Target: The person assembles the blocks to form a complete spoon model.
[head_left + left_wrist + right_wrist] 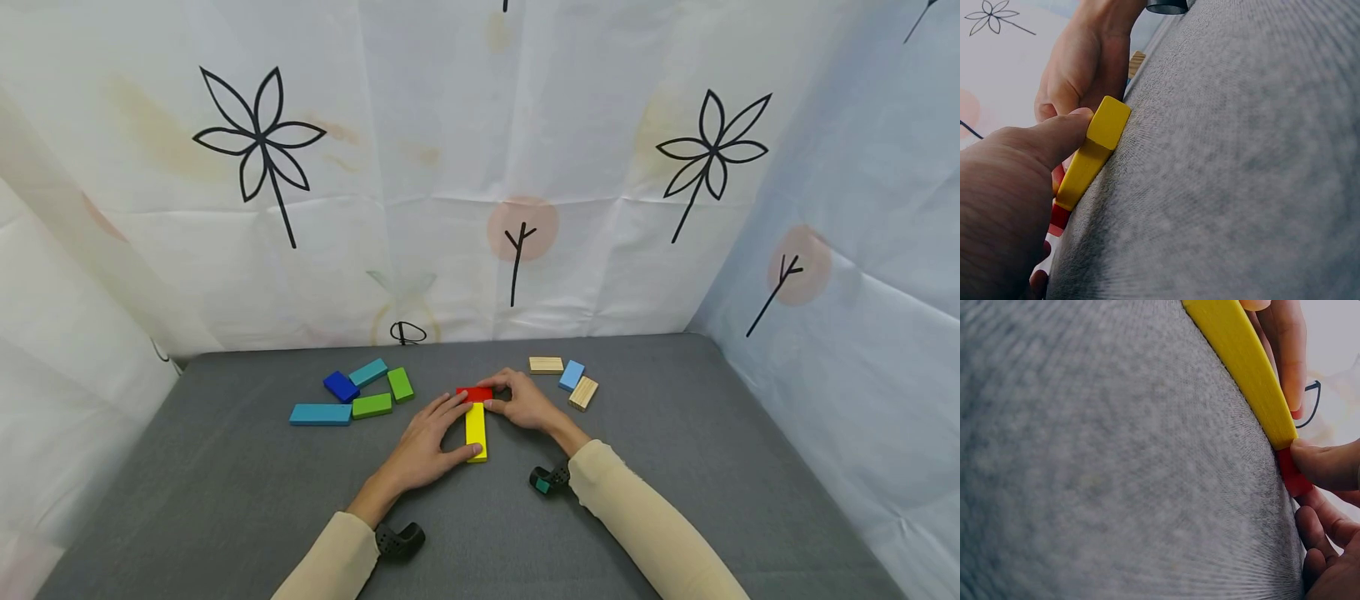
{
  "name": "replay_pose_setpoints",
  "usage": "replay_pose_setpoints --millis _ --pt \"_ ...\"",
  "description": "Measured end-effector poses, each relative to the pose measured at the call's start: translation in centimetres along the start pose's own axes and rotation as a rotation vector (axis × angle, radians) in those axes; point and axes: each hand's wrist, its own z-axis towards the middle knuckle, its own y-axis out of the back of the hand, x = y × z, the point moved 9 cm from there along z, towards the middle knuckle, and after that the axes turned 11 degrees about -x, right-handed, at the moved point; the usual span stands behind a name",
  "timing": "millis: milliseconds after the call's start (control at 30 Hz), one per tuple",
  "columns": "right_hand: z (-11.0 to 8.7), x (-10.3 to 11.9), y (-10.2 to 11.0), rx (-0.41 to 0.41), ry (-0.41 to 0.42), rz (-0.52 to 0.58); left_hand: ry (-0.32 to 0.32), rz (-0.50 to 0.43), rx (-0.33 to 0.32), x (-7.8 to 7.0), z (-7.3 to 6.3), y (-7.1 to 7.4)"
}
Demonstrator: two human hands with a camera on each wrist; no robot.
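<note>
A yellow block [476,432] lies lengthwise on the grey cloth, its far end meeting a red block [475,394] set crosswise, so the two form a T. My left hand [429,443] reaches in from the left with fingers fairly straight. Its thumb rests on the yellow block's near end, and its fingertips touch the red block's left part and the joint. On the other side, my right hand [522,402] pinches the red block's right end, thumb in front and fingers behind. The right wrist view shows that thumb against the red block [1293,472], beside the yellow block [1247,369].
Left of the hands lie a dark blue block [342,386], teal blocks [321,414] and green blocks [372,406]. Back right are wooden blocks [546,365] and a light blue block [572,375]. Fabric walls [442,167] stand behind the table [225,483].
</note>
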Motion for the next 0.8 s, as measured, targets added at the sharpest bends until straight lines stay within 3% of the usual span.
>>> replay_pose_setpoints --millis 467,800 --pt "-0.5 0.4 0.8 -0.016 0.011 0.043 -0.002 0.017 0.016 0.0 0.0 -0.1" --pt "-2.0 -0.3 5.3 -0.199 0.006 0.027 0.001 0.013 0.033 0.0 0.0 -0.2"
